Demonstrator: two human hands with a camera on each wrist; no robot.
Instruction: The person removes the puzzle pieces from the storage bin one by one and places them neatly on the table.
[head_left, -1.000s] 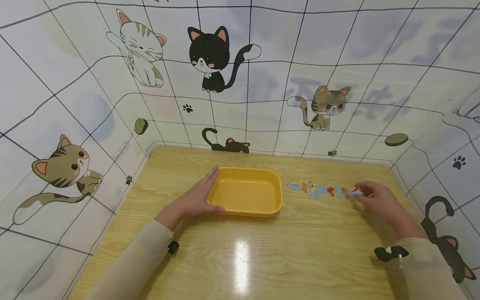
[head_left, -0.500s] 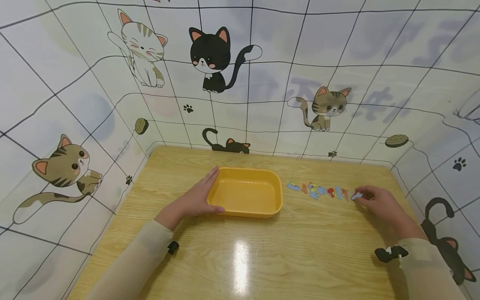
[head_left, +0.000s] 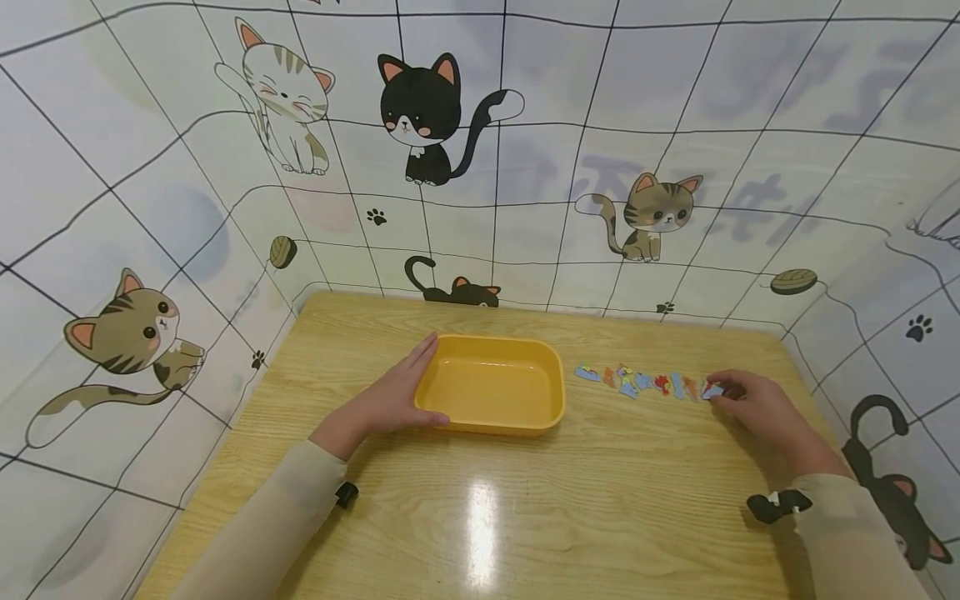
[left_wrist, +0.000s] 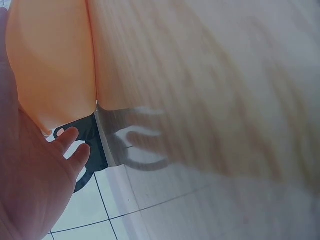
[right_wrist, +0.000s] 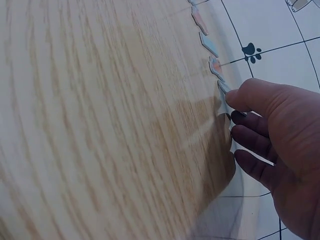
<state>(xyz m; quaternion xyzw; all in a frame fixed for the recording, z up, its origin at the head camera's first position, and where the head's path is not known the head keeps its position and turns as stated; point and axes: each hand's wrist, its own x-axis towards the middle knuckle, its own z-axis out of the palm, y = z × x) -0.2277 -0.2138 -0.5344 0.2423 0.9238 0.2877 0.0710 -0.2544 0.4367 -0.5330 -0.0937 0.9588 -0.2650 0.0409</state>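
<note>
My left hand (head_left: 396, 389) holds the left end of a yellow plastic tray (head_left: 495, 431). Its thumb lies along the front wall and its fingers reach the back left corner. The left wrist view shows the tray (left_wrist: 55, 60) beside that hand (left_wrist: 35, 175), two fingertips free of it. On the right, my right hand (head_left: 761, 408) pinches a small blue, white and red puzzle piece (head_left: 712, 391), low at the tabletop. Thumb and fingertips cover part of this piece. From the right wrist, the hand (right_wrist: 285, 135) has its thumb over the piece (right_wrist: 223, 89).
Several flat puzzle pieces, among them a red one (head_left: 662, 384) and a blue one (head_left: 678, 384), form a row between tray and right hand. The wooden table (head_left: 585, 508) meets a cat-patterned wall cloth (head_left: 525, 167) at the back and both sides.
My right hand has brought the puzzle piece from a raised, tilted position down to the tabletop at the row's right end. The left hand and tray have stayed put.
</note>
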